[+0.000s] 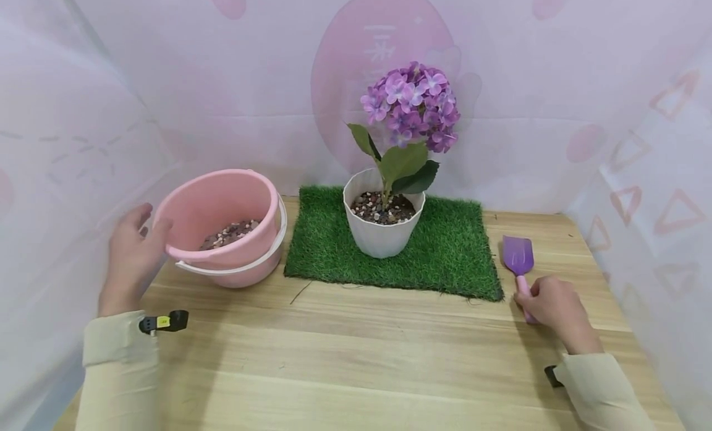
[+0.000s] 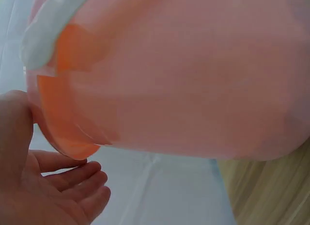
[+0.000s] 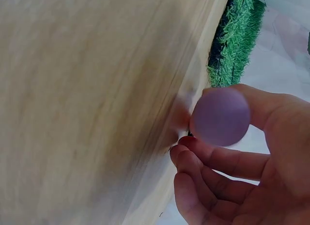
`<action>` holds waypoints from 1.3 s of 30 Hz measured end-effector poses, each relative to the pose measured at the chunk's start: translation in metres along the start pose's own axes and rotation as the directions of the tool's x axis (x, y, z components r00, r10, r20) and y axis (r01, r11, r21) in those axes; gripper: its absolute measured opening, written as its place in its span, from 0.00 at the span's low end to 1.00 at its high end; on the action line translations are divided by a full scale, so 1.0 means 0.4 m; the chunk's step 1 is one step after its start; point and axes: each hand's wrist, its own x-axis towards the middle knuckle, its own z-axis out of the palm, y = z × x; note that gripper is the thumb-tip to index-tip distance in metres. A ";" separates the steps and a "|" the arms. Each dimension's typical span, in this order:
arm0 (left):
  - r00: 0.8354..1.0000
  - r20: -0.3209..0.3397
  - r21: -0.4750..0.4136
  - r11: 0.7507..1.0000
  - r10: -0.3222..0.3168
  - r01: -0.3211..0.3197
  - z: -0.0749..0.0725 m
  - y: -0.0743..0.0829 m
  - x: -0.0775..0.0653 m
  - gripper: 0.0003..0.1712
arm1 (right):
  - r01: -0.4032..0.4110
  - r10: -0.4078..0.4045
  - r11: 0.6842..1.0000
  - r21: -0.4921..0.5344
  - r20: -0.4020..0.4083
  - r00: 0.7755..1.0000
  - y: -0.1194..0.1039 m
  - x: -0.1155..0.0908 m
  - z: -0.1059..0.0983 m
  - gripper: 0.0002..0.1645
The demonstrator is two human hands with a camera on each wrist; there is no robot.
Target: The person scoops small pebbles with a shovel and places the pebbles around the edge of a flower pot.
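At the left, my left hand [image 1: 130,251] is beside the rim of a pink bucket [image 1: 245,273] that has a white handle and brown and pale pebbly soil in it. Its thumb is at the rim, and the fingers [image 2: 72,184] are spread loosely beside it in the left wrist view. My right hand [image 1: 559,310] holds the pink handle of a small purple shovel [image 1: 518,253] on the table at the right. The right wrist view shows the round handle end [image 3: 221,116] between thumb and fingers.
A white flowerpot [image 1: 381,236] with a purple hydrangea [image 1: 414,106] stands on a green turf mat [image 1: 456,251] at the back middle. The wooden table [image 1: 356,357] is bounded by pale printed cloth walls [image 1: 250,66] at the back and sides.
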 end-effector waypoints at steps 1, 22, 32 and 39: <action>1.000 0.011 -0.025 1.000 -0.013 0.014 0.004 -0.002 0.001 0.47 | 0.000 0.000 1.000 0.003 0.000 1.000 -0.001 0.001 -0.001 0.21; 0.987 0.007 -0.465 0.873 -0.162 0.147 0.025 -0.031 0.044 0.36 | -0.063 0.071 0.996 0.056 -0.149 0.986 -0.005 -0.013 -0.048 0.27; 0.992 0.068 -0.810 0.574 -0.110 0.120 0.034 -0.050 0.061 0.41 | -0.024 0.053 0.995 0.096 -0.308 0.950 -0.010 -0.004 -0.054 0.24; 0.997 0.059 -0.920 0.384 -0.058 0.077 0.038 -0.063 0.064 0.40 | 0.001 0.039 0.994 0.112 -0.358 0.933 -0.020 0.004 -0.053 0.21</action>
